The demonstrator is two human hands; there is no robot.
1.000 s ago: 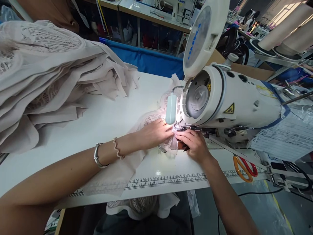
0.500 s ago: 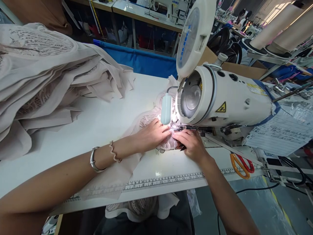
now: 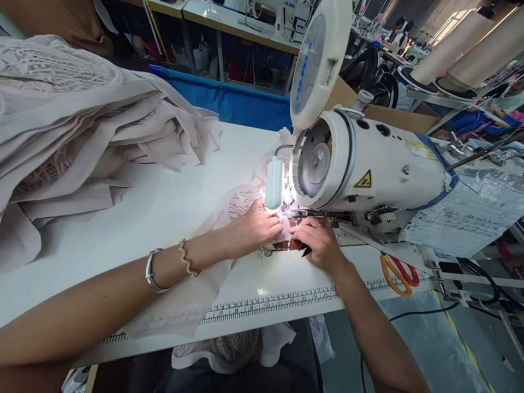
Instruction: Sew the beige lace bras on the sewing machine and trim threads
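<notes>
Under the sewing machine's [image 3: 385,164] needle area lies a pale pink lace fabric piece [image 3: 241,203], trailing off toward the table's front edge. My left hand [image 3: 256,228] is closed on the lace just left of the needle, fingers curled. My right hand [image 3: 317,240] is at the right of the presser foot, thumb and fingertips drawn together near the fabric's edge. Two dark pointed tips of small thread snips [image 3: 305,251] stick out below its palm; the rest is hidden. A lit pale-blue lamp [image 3: 274,183] hangs over the needle and partly covers it.
A tall pile of lace-and-mesh pieces [image 3: 94,125] lies at the left. A printed ruler strip [image 3: 262,305] runs along the front edge. Orange-handled scissors [image 3: 395,275] hang at the right beside red handles [image 3: 407,271]. More lace pieces [image 3: 233,349] rest on my lap.
The fabric between my hands has shifted left, uncovering a shiny brownish plate. My fingertips stand a little farther apart. The whole view has moved slightly.
</notes>
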